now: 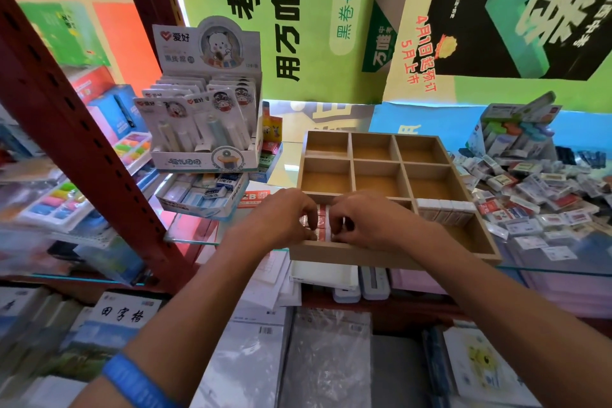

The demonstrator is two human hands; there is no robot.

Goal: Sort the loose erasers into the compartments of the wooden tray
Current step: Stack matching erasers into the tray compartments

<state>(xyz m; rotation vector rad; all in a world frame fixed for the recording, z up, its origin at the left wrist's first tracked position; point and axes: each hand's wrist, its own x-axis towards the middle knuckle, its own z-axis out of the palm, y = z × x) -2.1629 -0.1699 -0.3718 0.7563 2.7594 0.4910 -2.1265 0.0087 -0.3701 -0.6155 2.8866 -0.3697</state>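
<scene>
Both hands, left hand (284, 215) and right hand (361, 219), pinching red-sleeved erasers (322, 220) in wooden tray (390, 255)'s near compartment. Probably light, rubbery, slick wrappers; best pinched by the ends.

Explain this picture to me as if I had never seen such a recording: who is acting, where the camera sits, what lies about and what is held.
No machine here: a person works with two bare hands, and the single camera sits on their head, looking forward and down. The left hand and the right hand meet over the front row of a shallow wooden tray with square compartments, which stands on a glass shelf. Their curled fingers pinch a row of red-and-white wrapped erasers standing in the front left compartment. A row of white erasers already stands in the front right one; the other compartments visible look empty. To the right lies a heap of loose wrapped erasers still unsorted. On the left stands a white cardboard display box of carded items.
</scene>
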